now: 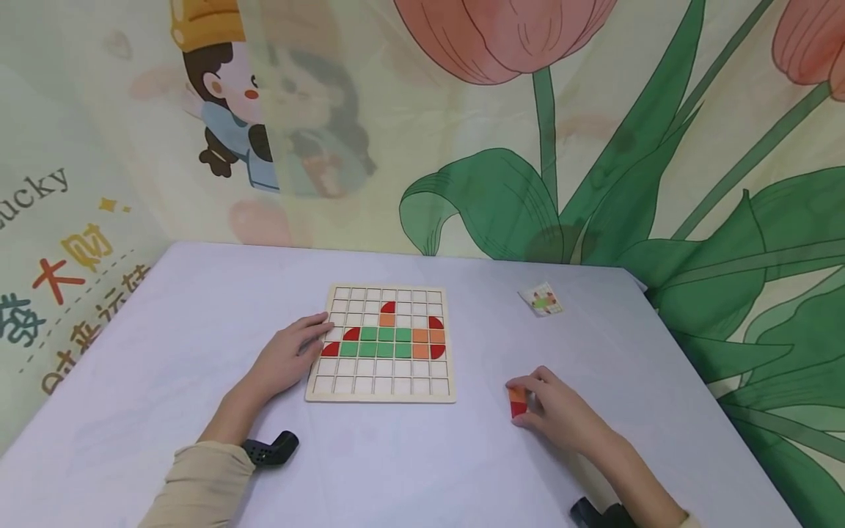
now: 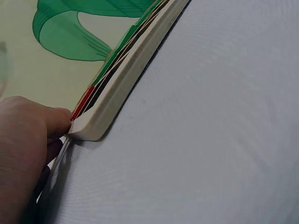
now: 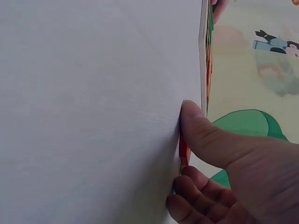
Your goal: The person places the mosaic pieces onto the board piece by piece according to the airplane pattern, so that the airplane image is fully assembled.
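A square wooden grid board lies on the table, with green squares, orange squares and red rounded pieces set in some cells. At the board's left edge rests my left hand, fingers extended and touching the frame; in the left wrist view the thumb meets the board's corner. To the right of the board, just over the tabletop, my right hand pinches orange and red pieces between thumb and fingers. From the right wrist the pieces appear nearly edge-on, so their full shape is hidden.
A small card with a coloured pattern lies at the back right of the white-covered table. Behind the table hangs a printed backdrop with tulips and cartoon figures.
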### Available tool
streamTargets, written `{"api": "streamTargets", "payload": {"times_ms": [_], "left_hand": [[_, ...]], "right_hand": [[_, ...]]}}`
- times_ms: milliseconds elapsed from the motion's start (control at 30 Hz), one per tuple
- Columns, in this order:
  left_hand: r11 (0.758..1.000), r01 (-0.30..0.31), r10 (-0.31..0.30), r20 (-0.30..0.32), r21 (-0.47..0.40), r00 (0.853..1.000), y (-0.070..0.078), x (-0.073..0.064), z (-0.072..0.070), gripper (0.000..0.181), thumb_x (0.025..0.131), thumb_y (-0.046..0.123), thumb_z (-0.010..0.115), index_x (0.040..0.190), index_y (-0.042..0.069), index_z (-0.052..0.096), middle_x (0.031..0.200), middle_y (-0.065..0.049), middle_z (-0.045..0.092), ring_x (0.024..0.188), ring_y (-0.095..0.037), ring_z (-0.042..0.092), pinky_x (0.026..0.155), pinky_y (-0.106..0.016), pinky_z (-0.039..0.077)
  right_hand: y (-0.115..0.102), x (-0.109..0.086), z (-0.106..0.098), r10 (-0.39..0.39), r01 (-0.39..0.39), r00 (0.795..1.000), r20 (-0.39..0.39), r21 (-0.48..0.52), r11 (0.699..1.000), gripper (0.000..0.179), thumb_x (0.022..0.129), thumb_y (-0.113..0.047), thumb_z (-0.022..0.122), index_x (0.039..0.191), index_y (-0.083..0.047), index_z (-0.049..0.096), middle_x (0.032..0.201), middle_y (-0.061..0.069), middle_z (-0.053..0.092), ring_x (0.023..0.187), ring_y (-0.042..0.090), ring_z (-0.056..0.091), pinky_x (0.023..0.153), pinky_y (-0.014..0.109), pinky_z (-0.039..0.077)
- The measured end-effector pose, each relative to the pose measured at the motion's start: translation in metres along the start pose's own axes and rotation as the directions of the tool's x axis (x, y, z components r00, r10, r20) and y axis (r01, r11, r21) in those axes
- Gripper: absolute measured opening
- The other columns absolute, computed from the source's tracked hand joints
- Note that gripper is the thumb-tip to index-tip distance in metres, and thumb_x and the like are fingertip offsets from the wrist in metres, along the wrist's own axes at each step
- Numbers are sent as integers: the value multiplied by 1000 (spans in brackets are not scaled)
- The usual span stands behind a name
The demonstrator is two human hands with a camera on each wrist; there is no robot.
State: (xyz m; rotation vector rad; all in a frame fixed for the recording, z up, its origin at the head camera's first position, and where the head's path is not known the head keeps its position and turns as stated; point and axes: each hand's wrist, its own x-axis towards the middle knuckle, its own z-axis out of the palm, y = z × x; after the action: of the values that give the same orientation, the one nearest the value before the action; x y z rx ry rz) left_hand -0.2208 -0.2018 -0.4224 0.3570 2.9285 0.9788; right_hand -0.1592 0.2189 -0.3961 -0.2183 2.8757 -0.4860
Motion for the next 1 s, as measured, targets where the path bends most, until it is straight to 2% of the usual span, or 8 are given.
{"api": "streamTargets", "payload": {"times_ms": [167, 300, 467, 600, 667, 833, 1000], "left_hand": [[1000, 8, -7, -3, 3, 1000, -4, 0, 2, 41, 97, 17, 48, 136, 9, 52, 150, -10, 40, 140, -38, 31, 110, -60, 28], [1000, 3, -2, -8, 4, 1000, -3, -1, 3, 41, 96, 17, 48, 136, 9, 53, 149, -10, 40, 139, -38, 32, 109, -60, 28], [1000, -2, 2, -11, 18, 1000, 0, 0, 2, 40, 96, 16, 48, 136, 8, 53, 149, -11, 41, 139, -38, 33, 109, -60, 29], [1000, -8, 8, -12, 26, 1000, 1, 1, 0, 40, 97, 16, 48, 136, 9, 53, 149, -11, 41, 139, -38, 33, 110, -59, 29], [1000, -13, 13, -14, 25, 1000, 1, 1, -1, 40, 97, 16, 48, 136, 8, 53, 149, -10, 41, 139, -37, 33, 110, -59, 29], [1000, -5, 5, -12, 19, 1000, 0, 1, -3, 40, 97, 16, 48, 136, 8, 53, 149, -10, 40, 139, -37, 33, 110, -58, 29], [1000, 5, -5, -3, -2, 1000, 0, 2, 2, 40, 97, 16, 49, 136, 8, 53, 150, -9, 40, 140, -37, 32, 111, -58, 29]], "right_hand": [[-9, 37, 2, -19, 18, 999, 34, 49, 999, 51, 72, -22, 83, 120, -19, 65, 93, 1, 52, 79, 12, 48, 66, 20, 51], [-14, 70, 0, -54, 44, 995, 87, 108, 993, 51, 75, -22, 81, 122, -20, 62, 98, 3, 53, 84, 14, 49, 69, 23, 52], [-12, 98, -9, -124, 81, 972, 198, 210, 974, 50, 77, -22, 79, 123, -25, 59, 104, 4, 54, 88, 18, 49, 70, 25, 49], [-10, 107, -18, -152, 73, 948, 281, 271, 960, 50, 79, -25, 78, 125, -25, 58, 102, 5, 52, 87, 20, 47, 68, 27, 45], [-9, 110, -19, -151, 60, 943, 296, 296, 953, 48, 81, -26, 75, 126, -24, 58, 100, 5, 52, 87, 19, 47, 68, 28, 44], [-11, 115, -17, -131, 32, 955, 265, 346, 938, 33, 89, -22, 67, 121, -17, 62, 87, 5, 53, 84, 18, 48, 67, 27, 41], [-15, 115, -15, -24, -53, 974, 226, 329, 943, 26, 87, -21, 69, 111, -13, 65, 80, 4, 53, 80, 18, 48, 65, 26, 39]]}}
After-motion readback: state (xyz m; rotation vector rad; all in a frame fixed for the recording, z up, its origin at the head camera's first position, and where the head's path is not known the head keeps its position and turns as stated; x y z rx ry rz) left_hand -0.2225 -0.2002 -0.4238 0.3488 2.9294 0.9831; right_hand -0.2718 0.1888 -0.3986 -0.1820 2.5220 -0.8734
